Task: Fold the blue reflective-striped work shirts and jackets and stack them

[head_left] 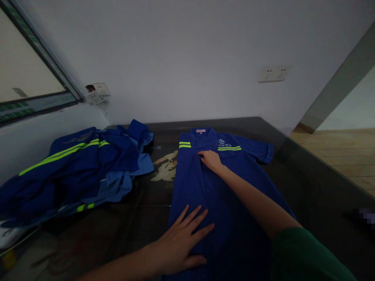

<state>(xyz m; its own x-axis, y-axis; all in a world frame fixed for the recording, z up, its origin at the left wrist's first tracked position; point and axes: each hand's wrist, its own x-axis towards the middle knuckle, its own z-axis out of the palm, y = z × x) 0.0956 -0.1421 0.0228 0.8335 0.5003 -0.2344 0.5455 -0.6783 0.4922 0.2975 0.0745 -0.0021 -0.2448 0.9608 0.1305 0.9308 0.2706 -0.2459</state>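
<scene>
Blue short-sleeved work shirt [222,207] lies front up on the dark glossy table [310,187], roughly mid-table, collar close to the far edge, body running toward the near side. Brand label [200,131] shows inside the collar. Yellow-green stripes [229,148] cross both sides of the chest, pale gear logo [222,141] just above the stripes on the side toward the table's right edge. Rolled cuff [266,152] on that side points at the right edge, near the far right corner.

Left hand [186,238] is flat on the lower front, palm down, fingers spread, gripping nothing. Right hand [211,160], arm in a green sleeve [307,253], sits up at the chest between the stripes, fingers curled, tips on the front opening. Can't tell from where I stand if it's pinching the cloth or just resting on it.

Heap of blue striped workwear [76,171] is bunched at the table's left edge, well apart from the hands, lighter blue cloth [118,185] poking out. Pale print [165,168] on the tabletop shows between heap and shirt. Double wall socket [274,73] is on the wall beyond the far edge, toward the far right corner
</scene>
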